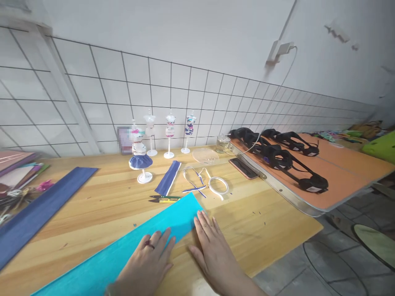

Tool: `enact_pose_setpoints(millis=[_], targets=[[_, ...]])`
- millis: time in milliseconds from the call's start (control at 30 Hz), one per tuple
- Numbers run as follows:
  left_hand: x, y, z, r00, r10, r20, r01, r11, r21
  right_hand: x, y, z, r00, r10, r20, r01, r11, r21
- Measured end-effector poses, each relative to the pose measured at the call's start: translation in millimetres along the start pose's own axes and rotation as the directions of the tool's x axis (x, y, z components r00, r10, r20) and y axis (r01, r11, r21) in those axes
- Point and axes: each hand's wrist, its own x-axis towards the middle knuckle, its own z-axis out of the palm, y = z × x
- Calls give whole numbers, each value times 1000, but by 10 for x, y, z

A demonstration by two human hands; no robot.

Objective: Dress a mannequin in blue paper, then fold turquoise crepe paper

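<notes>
We pressed left hand (pixel 147 263) flat, fingers spread, on turquoise fabric strip (pixel 123 250) lying diagonally across wooden desk (pixel 262 218). Right hand (pixel 212 250) lay open, fingertips at strip's right edge, palm on desk; neither grip closed on anything. Thread snips (pixel 163 200) at 12 o'clock from strip's end. Dressed mini mannequin (pixel 140 158) further at 12; denim strip (pixel 33 213) at 9.

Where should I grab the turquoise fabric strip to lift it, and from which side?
Probably at its far right corner, coming in from the right. The turquoise fabric strip lies flat on the wooden table, and that end is free, with bare wood beyond it. The right hand already rests at that edge; the left hand lies flat on the cloth and could pin it.
</notes>
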Motion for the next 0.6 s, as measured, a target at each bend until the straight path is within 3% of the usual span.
enact_pose_setpoints(millis=[100,200,267,333,433,600], targets=[[-126,47,157,998,-44,-42,41,997,-65,70,-61,19,989,-134,59,134,991,14],[-323,50,306,991,-64,-115,54,994,-90,108,-50,93,987,-134,91,134,991,8],[-504,29,385,974,-67,-215,57,997,-50,110,-8,189,991,-123,49,125,992,-22],[-712,-5,437,941,-70,-332,81,997,20,101,42,305,990,-138,-15,137,988,-73],[-1056,-73,468,874,-130,-469,208,971,120,84,109,462,975,-180,-128,158,974,-160],[-1702,-223,577,772,-335,-541,499,846,188,73,209,603,935,-275,-224,221,946,-237]])
